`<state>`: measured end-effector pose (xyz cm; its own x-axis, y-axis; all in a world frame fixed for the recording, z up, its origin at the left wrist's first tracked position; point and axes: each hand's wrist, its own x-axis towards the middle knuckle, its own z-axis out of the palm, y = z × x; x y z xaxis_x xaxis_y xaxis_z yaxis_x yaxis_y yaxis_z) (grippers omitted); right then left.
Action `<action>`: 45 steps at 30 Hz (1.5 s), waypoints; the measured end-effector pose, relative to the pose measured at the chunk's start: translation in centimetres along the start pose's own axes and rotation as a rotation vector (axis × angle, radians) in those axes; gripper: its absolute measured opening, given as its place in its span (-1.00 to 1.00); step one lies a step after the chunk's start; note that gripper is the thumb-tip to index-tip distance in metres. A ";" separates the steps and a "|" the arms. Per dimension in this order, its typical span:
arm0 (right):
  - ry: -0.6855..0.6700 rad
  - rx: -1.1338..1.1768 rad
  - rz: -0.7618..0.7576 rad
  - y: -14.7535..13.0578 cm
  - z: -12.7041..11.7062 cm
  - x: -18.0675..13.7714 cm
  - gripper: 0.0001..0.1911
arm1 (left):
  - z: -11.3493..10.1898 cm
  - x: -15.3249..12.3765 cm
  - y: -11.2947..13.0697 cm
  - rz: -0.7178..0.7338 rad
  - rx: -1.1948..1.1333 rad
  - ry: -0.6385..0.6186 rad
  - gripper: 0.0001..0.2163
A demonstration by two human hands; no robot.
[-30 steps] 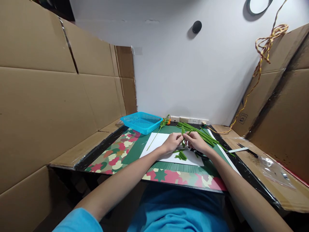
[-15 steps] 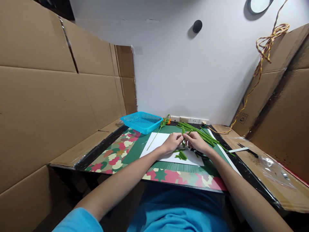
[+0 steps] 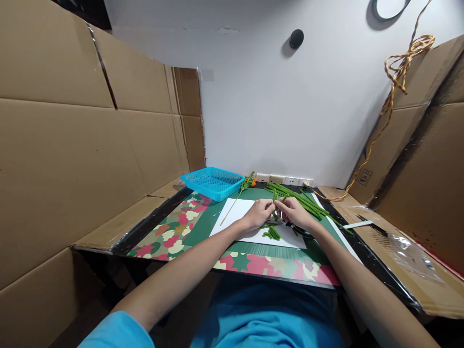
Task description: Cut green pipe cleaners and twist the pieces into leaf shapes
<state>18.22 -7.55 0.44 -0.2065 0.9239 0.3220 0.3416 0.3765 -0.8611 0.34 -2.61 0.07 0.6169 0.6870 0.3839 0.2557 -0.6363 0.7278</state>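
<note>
My left hand (image 3: 258, 212) and my right hand (image 3: 294, 211) meet over a white sheet of paper (image 3: 237, 212), fingers pinched together on a green pipe cleaner piece (image 3: 275, 197) that sticks up between them. Short bent green pieces (image 3: 272, 234) lie on the paper just below my hands. A bundle of long green pipe cleaners (image 3: 299, 199) lies behind my right hand. A thin green stem with an orange flower head (image 3: 245, 185) rests at the paper's far left corner.
A blue plastic basket (image 3: 212, 182) stands at the back left of the camouflage-patterned mat (image 3: 170, 231). Cardboard walls (image 3: 72, 145) enclose both sides. A clear plastic bag (image 3: 409, 251) lies at the right. A yellow cord (image 3: 395, 82) hangs on the wall.
</note>
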 end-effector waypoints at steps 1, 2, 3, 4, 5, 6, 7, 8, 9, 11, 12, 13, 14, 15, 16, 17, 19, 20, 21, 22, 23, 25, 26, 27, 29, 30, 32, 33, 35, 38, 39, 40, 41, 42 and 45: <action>-0.001 -0.008 -0.001 0.0 0.0 0.0 -0.43 | 0.0 0.0 0.0 -0.001 0.002 -0.002 -0.66; -0.002 -0.013 -0.002 0.1 0.0 0.0 -0.43 | 0.0 0.0 0.1 -0.002 0.003 -0.004 -0.66; -0.006 -0.015 -0.002 0.1 0.0 0.0 -0.43 | -0.1 0.0 0.1 -0.002 0.001 -0.007 -0.66; -0.008 -0.013 -0.003 0.2 0.0 0.0 -0.43 | -0.1 0.0 0.2 0.000 -0.001 -0.012 -0.66; -0.012 -0.012 -0.005 0.3 0.0 0.0 -0.43 | -0.1 0.0 0.2 0.003 -0.005 -0.017 -0.66; -0.015 -0.013 -0.008 0.4 0.0 0.1 -0.44 | -0.1 -0.1 0.2 0.005 -0.007 -0.022 -0.66; -0.018 -0.017 -0.011 0.4 0.0 0.1 -0.44 | -0.1 -0.1 0.3 0.005 -0.009 -0.026 -0.66; -0.019 -0.024 -0.015 0.5 0.0 0.1 -0.44 | -0.1 -0.1 0.3 0.004 -0.010 -0.029 -0.66; -0.020 -0.030 -0.017 0.5 -0.1 0.1 -0.44 | -0.1 -0.1 0.3 0.003 -0.010 -0.029 -0.66; -0.021 -0.034 -0.019 0.5 -0.1 0.0 -0.44 | -0.1 -0.1 0.3 0.004 -0.011 -0.025 -0.66; -0.020 -0.034 -0.019 0.4 -0.1 0.0 -0.44 | -0.1 -0.1 0.2 0.005 -0.012 -0.024 -0.67; -0.020 -0.036 -0.017 0.3 -0.1 0.0 -0.44 | -0.1 -0.1 0.2 0.006 -0.015 -0.024 -0.67; -0.021 -0.040 -0.015 0.2 -0.1 -0.1 -0.43 | -0.1 -0.1 0.2 0.005 -0.019 -0.025 -0.67; -0.021 -0.045 -0.012 0.1 -0.1 -0.1 -0.43 | 0.0 -0.1 0.2 0.004 -0.025 -0.026 -0.67; -0.021 -0.048 -0.011 0.0 -0.1 -0.1 -0.42 | 0.0 -0.1 0.2 0.002 -0.032 -0.028 -0.67; -0.022 -0.047 -0.011 -0.1 -0.1 -0.1 -0.42 | 0.0 -0.1 0.2 0.002 -0.039 -0.030 -0.67; -0.025 -0.037 -0.010 0.0 -0.1 -0.1 -0.43 | -0.1 -0.1 0.2 0.007 -0.045 -0.034 -0.67; -0.027 -0.029 -0.009 0.0 0.0 -0.1 -0.44 | -0.1 -0.1 0.3 0.010 -0.042 -0.037 -0.68; -0.029 -0.024 -0.007 0.1 0.0 -0.1 -0.44 | -0.1 -0.1 0.3 0.012 -0.039 -0.040 -0.68; -0.030 -0.020 -0.007 0.1 0.0 -0.1 -0.45 | -0.1 -0.1 0.4 0.013 -0.034 -0.043 -0.68; -0.032 -0.019 -0.006 0.2 0.0 -0.1 -0.46 | -0.1 -0.2 0.4 0.011 -0.031 -0.047 -0.68; -0.035 -0.019 -0.006 0.2 0.0 -0.1 -0.47 | -0.2 -0.2 0.4 0.006 -0.031 -0.053 -0.67; -0.037 -0.021 -0.006 0.2 0.0 -0.1 -0.47 | -0.2 -0.2 0.4 0.006 -0.033 -0.055 -0.67; -0.038 -0.023 -0.007 0.2 0.0 -0.1 -0.47 | -0.2 -0.2 0.4 0.008 -0.036 -0.056 -0.67; -0.040 -0.027 -0.010 0.2 0.0 -0.1 -0.46 | -0.2 -0.2 0.4 0.015 -0.033 -0.053 -0.68; -0.040 -0.031 -0.012 0.2 0.0 -0.1 -0.46 | -0.2 -0.2 0.4 0.018 -0.027 -0.052 -0.69; -0.042 -0.039 -0.014 0.2 0.0 -0.2 -0.46 | -0.2 -0.2 0.5 0.015 -0.017 -0.053 -0.70; -0.043 -0.044 -0.013 0.2 0.0 -0.2 -0.46 | -0.2 -0.2 0.5 0.011 -0.014 -0.054 -0.70; -0.045 -0.043 -0.009 0.1 0.0 -0.2 -0.46 | -0.2 -0.2 0.6 0.006 -0.016 -0.057 -0.69; -0.046 -0.036 -0.002 -0.1 0.0 -0.2 -0.47 | -0.2 -0.2 0.5 0.015 -0.009 -0.058 -0.68; -0.045 -0.036 -0.002 -0.2 0.0 -0.2 -0.47 | -0.2 -0.2 0.5 0.016 -0.008 -0.056 -0.68; -0.044 -0.038 -0.004 -0.2 0.0 -0.2 -0.46 | -0.2 -0.2 0.5 0.015 -0.012 -0.054 -0.68; -0.044 -0.039 -0.007 -0.3 0.0 -0.2 -0.46 | -0.2 -0.2 0.4 0.014 -0.021 -0.053 -0.68; -0.044 -0.039 -0.009 -0.3 0.0 -0.2 -0.45 | -0.2 -0.2 0.4 0.012 -0.032 -0.052 -0.68; -0.043 -0.026 -0.010 -0.3 0.0 -0.2 -0.47 | -0.1 -0.1 0.3 0.004 -0.049 -0.047 -0.68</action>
<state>18.16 -7.87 0.65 -0.2491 0.9164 0.3132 0.3627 0.3881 -0.8472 0.26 -2.89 0.32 0.6527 0.6661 0.3608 0.2172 -0.6208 0.7533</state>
